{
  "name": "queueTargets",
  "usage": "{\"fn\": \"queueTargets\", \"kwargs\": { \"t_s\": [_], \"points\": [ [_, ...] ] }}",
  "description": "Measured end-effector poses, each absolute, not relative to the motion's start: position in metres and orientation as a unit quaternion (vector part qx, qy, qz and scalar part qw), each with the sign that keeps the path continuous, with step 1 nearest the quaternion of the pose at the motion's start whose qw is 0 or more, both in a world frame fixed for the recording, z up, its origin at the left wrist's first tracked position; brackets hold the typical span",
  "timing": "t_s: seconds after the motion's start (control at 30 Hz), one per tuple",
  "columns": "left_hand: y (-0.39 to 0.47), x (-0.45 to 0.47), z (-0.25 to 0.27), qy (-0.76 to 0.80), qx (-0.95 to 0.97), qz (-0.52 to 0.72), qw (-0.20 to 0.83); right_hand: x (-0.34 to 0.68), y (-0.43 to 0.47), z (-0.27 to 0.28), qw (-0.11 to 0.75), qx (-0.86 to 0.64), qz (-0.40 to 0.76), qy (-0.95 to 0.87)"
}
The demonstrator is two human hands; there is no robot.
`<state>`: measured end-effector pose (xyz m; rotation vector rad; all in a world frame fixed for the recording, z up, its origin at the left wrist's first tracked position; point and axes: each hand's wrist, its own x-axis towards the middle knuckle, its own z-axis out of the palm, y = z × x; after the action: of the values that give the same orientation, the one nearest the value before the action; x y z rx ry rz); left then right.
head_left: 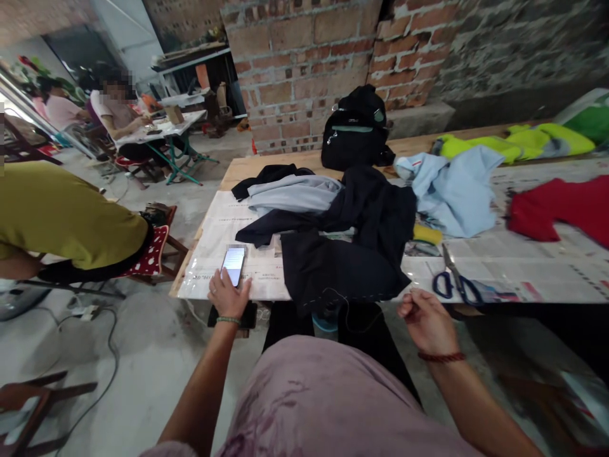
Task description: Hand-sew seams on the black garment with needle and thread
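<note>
On the table's near left corner a lit phone (233,265) lies screen up. My left hand (227,293) rests over its lower end, fingers spread and touching it. Dark cloth (340,270) hangs over the front edge, with a row of pale stitches along its lower hem. From these stitches a thin light thread (347,311) loops down and runs toward my right hand (428,317). That hand is closed in a pinch just right of the cloth; a needle is too small to make out. Dark-handled scissors (455,279) lie to its right.
Newspaper covers the table (209,231). Behind the dark cloth are a grey garment (297,193) and a black backpack (356,130). Light blue (459,190), red (561,206) and yellow (518,143) garments lie right. A person in an olive top (71,219) sits left; others sit farther back.
</note>
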<state>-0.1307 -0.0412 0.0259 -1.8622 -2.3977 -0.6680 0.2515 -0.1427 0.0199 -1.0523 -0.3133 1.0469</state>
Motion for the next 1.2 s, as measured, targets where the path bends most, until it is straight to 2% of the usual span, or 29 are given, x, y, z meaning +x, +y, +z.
{"fn": "queueTargets", "kwargs": {
  "t_s": [0.1, 0.17, 0.3, 0.47, 0.57, 0.7, 0.83, 1.0, 1.2],
  "points": [
    [-0.075, -0.091, 0.029, -0.632, -0.716, -0.295, -0.032, 0.236, -0.148, 0.023, 0.696, -0.488, 0.501, -0.163],
    [-0.097, -0.057, 0.034, -0.524, -0.782, -0.316, -0.122, 0.219, -0.151, 0.029, 0.666, -0.484, 0.537, -0.182],
    [-0.121, 0.002, 0.048, -0.332, -0.841, -0.281, -0.323, 0.179, -0.156, 0.055, 0.596, -0.445, 0.628, -0.227],
    [-0.126, 0.019, 0.054, -0.315, -0.703, -0.219, -0.599, 0.166, -0.153, 0.08, 0.588, -0.382, 0.667, -0.249],
    [-0.126, 0.003, 0.05, -0.36, -0.598, -0.218, -0.682, 0.188, -0.147, 0.077, 0.638, -0.394, 0.625, -0.215],
    [-0.127, -0.028, 0.05, -0.382, -0.521, -0.243, -0.724, 0.222, -0.144, 0.064, 0.681, -0.432, 0.571, -0.154],
    [-0.128, -0.051, 0.054, -0.406, -0.496, -0.263, -0.721, 0.243, -0.144, 0.055, 0.697, -0.443, 0.547, -0.139],
    [-0.121, -0.069, 0.052, -0.467, -0.527, -0.25, -0.665, 0.272, -0.141, 0.049, 0.718, -0.46, 0.515, -0.088],
    [-0.115, -0.085, 0.049, -0.534, -0.595, -0.259, -0.542, 0.314, -0.144, 0.043, 0.748, -0.48, 0.458, -0.026]
  ]
}}
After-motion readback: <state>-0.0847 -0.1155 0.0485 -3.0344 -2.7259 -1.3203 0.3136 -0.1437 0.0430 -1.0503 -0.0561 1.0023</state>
